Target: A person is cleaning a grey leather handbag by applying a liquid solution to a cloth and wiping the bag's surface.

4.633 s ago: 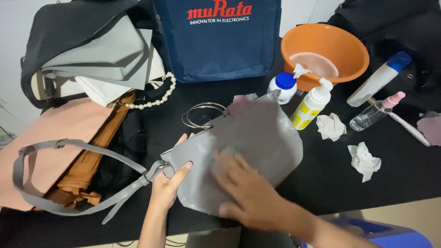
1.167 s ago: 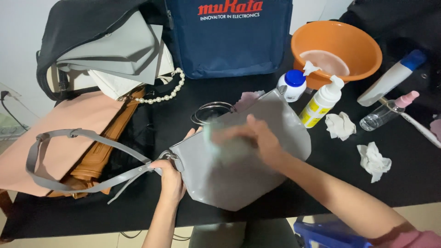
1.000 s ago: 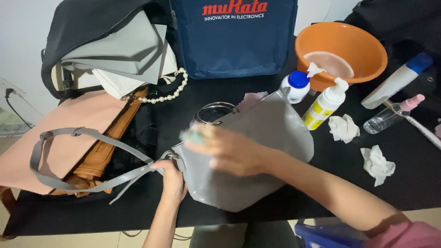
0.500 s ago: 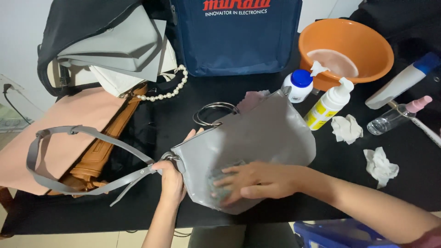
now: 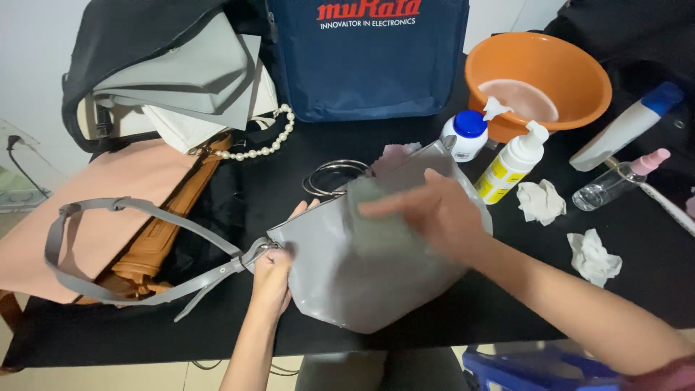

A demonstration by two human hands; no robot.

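A grey leather handbag [image 5: 340,282] lies flat on the black table [image 5: 651,282], its metal ring handles [image 5: 334,176] toward the back and its grey strap [image 5: 130,217] trailing left. My left hand [image 5: 274,269] grips the bag's left corner where the strap attaches. My right hand [image 5: 427,210] presses a pale grey-green cloth [image 5: 376,224] against the bag's upper face; hand and cloth are motion-blurred.
Behind the bag stand a small white bottle with blue cap [image 5: 464,135], a white pump bottle [image 5: 511,163] and an orange basin [image 5: 539,80]. Crumpled tissues [image 5: 594,255] and a clear spray bottle [image 5: 615,181] lie right. More bags [image 5: 137,253] are piled left; a navy bag [image 5: 369,61] stands behind.
My right hand with the cloth has swept across the bag, from its lower middle half a second ago up to its upper part now. My left hand keeps its hold on the corner.
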